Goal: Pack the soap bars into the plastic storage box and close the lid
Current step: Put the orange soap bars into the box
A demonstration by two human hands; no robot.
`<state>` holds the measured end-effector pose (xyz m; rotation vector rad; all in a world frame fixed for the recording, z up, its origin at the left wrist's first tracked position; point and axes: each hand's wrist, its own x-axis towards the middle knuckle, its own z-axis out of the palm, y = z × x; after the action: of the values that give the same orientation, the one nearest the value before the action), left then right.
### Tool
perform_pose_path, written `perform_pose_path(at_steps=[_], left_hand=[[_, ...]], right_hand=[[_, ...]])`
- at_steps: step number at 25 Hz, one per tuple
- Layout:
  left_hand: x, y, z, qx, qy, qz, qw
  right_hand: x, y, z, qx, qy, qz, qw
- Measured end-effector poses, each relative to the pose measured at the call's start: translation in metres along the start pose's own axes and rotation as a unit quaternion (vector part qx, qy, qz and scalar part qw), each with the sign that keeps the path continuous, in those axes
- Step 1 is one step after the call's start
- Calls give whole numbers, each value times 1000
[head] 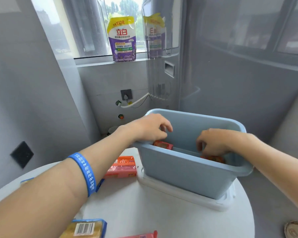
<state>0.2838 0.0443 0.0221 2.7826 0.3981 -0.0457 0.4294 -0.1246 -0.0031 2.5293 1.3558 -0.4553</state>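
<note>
A light blue plastic storage box [184, 170] stands on its white lid [182, 191] on a round white table. Both my hands reach inside it. My left hand [150, 129] hovers over a red-orange soap bar [163, 144] at the box's left end; whether it grips the bar is unclear. My right hand [213, 140] is curled on another red-orange soap bar [213, 158] at the right end. A pink-orange soap bar [122, 167] lies on the table left of the box. A yellow bar in blue wrap [86, 228] and a pink bar [141, 235] lie at the near edge.
The white table [144, 212] ends in a curved edge at right. A purple detergent pouch [121, 38] stands on the window sill behind. Grey walls close in left and right. A round woven item [296, 229] sits at the bottom right.
</note>
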Motion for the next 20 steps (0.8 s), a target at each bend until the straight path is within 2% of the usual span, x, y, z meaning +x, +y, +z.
perform_pose_path(at_steps=[2,3,4,5,6,8,9,11,12,15,16,18,20], left_hand=[[-35,-19,-17,-139,191,28,971],[-53,-33,-18,-170,264,4,950],[-73,-48,-12,-169,298,-43,939],[-89,-63,1,-132,283,-101,944],[-107,-75,20,-68,221,-152,961],[-136,-94,63,42,72,-181,980],[-143,-100,79,82,40,-172,981],[-141,-107,94,149,40,-151,976],[-138,-109,97,174,58,-154,971],[-130,-109,101,274,115,-176,939],[-128,-109,102,296,124,-183,929],[-127,-106,98,275,128,-197,932],[-132,-103,84,143,145,-237,950]], right_hand=[[-17,-13,-29,3,99,-44,994],[-30,-27,-41,21,163,-68,984],[-47,-47,-45,60,225,-102,967],[-62,-69,-41,110,269,-145,946],[-79,-98,-29,154,282,-196,927],[-106,-154,12,175,222,-295,913],[-112,-175,36,157,160,-314,923],[-116,-201,80,84,28,-298,950],[-116,-208,99,36,-2,-290,956],[-114,-215,130,-33,44,-290,955],[-111,-215,133,-25,59,-290,955],[-106,-210,128,32,63,-272,960],[-103,-194,116,164,35,-211,963]])
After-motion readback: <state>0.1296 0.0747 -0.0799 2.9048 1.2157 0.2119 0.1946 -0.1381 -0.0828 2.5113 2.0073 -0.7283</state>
